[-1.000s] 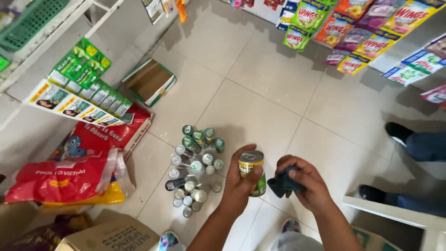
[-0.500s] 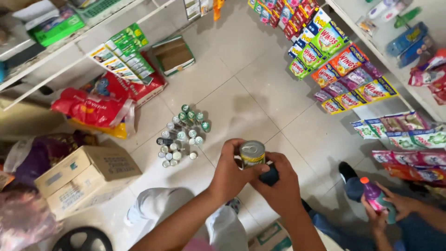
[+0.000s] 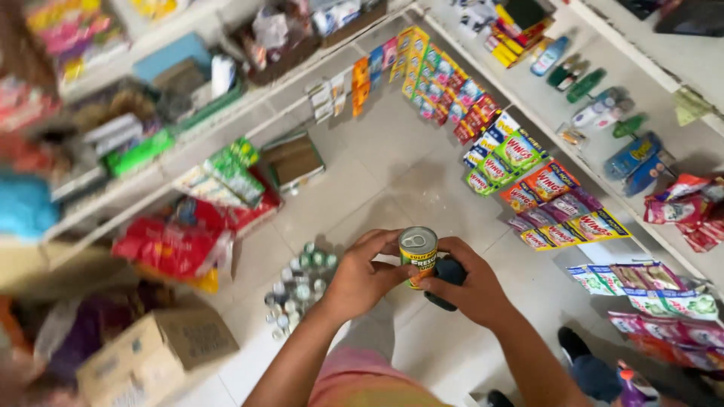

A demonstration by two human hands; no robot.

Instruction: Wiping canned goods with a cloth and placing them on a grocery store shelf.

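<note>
My left hand [image 3: 363,275] grips a small tin can [image 3: 418,254] with a yellow and green label and a pull-ring lid, held upright at chest height. My right hand [image 3: 467,290] touches the can's right side with its fingertips while it clutches a dark cloth-like object [image 3: 446,277] in the palm. Below the hands, on the tiled floor, stands a cluster of several similar cans [image 3: 299,285] seen from above.
Shelves run along both sides, with hanging sachet strips [image 3: 520,162] and bottles [image 3: 596,105] on the right. Red bags [image 3: 177,245], a cardboard box [image 3: 162,343] and an open carton [image 3: 290,160] lie at left. Another person's foot [image 3: 577,347] shows at the lower right.
The view swung and tilted, bringing the right shelves into sight. The hands stayed together on the can, which rose slightly in the view; the floor cans shifted left.
</note>
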